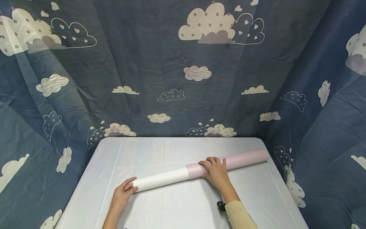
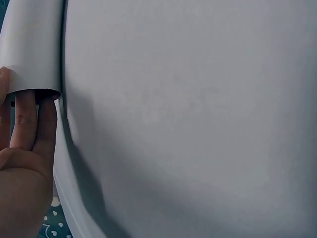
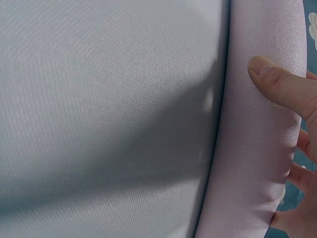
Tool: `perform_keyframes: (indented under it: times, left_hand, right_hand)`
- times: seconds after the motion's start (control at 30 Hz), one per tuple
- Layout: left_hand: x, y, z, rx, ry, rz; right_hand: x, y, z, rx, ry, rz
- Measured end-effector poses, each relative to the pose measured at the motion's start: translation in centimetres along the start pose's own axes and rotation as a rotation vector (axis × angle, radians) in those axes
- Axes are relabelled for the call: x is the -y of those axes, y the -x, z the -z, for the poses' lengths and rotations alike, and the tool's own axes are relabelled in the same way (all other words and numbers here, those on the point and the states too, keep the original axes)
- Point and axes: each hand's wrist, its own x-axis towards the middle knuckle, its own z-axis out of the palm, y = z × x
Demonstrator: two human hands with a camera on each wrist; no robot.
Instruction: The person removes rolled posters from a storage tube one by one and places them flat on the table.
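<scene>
A long hollow roll lies slantwise on the table, its left stretch a plain white tube (image 1: pixel 161 180) and its right stretch a pink textured roll (image 1: pixel 246 159) of slightly greater width. At the white end, my left hand (image 1: pixel 122 194) pinches the rim. The left wrist view shows fingers (image 2: pixel 25 124) reaching into the tube's dark opening, with the thumb along the outside. My right hand (image 1: pixel 216 173) grips the pink roll near where it meets the white, its thumb (image 3: pixel 270 74) pressed on the surface and the other fingers on the opposite side, partly hidden.
Under the roll spreads a white-covered table (image 1: pixel 171 210) with rounded far corners. Dark blue curtains (image 1: pixel 160 70) with cloud patterns surround it at the back and sides. A small black device (image 1: pixel 221 206) sits at the right wrist beside a pale yellow sleeve (image 1: pixel 240 214).
</scene>
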Motion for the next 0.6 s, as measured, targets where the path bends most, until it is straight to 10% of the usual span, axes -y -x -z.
perform_keyframes:
  times: [0.6]
  left_hand:
    - [0.6,0.3,1.4,-0.023,0.006,0.026]
  right_hand:
    - [-0.1,0.1,0.0,0.009,-0.001,-0.002]
